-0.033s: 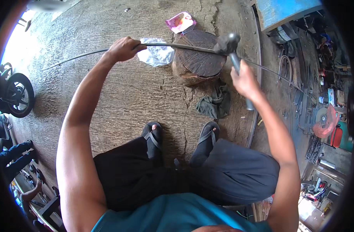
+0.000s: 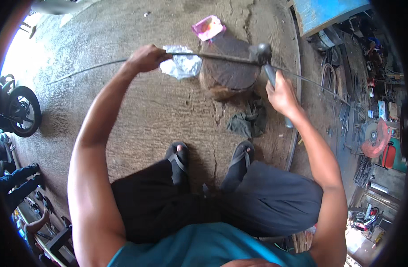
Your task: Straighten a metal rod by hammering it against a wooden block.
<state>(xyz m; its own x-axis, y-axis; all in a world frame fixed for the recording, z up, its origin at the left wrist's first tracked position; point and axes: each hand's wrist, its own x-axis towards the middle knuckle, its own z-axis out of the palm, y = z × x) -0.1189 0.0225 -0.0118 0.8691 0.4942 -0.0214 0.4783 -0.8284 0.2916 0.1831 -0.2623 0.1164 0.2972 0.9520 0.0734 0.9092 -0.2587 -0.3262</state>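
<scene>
Grey-handled hammer with a blunt, dark metal head (image 2: pixel 260 55): since the earlier frame we see its head drop slightly toward 6 o'clock; its smooth handle runs down between 5 and 6 o'clock.

Left hand (image 2: pixel 147 58): it has shifted a little toward 3 o'clock; we see its fingers closed round the rod.

Long, thin, dark, metal-looking rod (image 2: pixel 222 57): slender and gently bowed, it leaves the left hand toward 3 o'clock across the stump, while its other end slopes off between 8 and 9 o'clock. From the right hand, its nearest stretch lies at 11 to 12 o'clock, just beyond the knuckles.

Right hand (image 2: pixel 282 93): we find it wrapped round the hammer's handle. The head overlaps the rod near the stump's 3 o'clock edge; we cannot tell whether they touch.

Round brown wooden stump (image 2: pixel 233 75): rough and weathered, its flat top lies under the rod.

Crumpled translucent plastic bag (image 2: pixel 181 66): thin and shiny, at 9 o'clock of the stump.

Pink-edged shallow tray (image 2: pixel 208 28): at the stump's 11 o'clock.

Rumpled dark green cloth (image 2: pixel 246 122): soft and folded, between the stump's 5 and 6 o'clock, on coarse, ridged grey-brown floor (image 2: pixel 150 111).
</scene>
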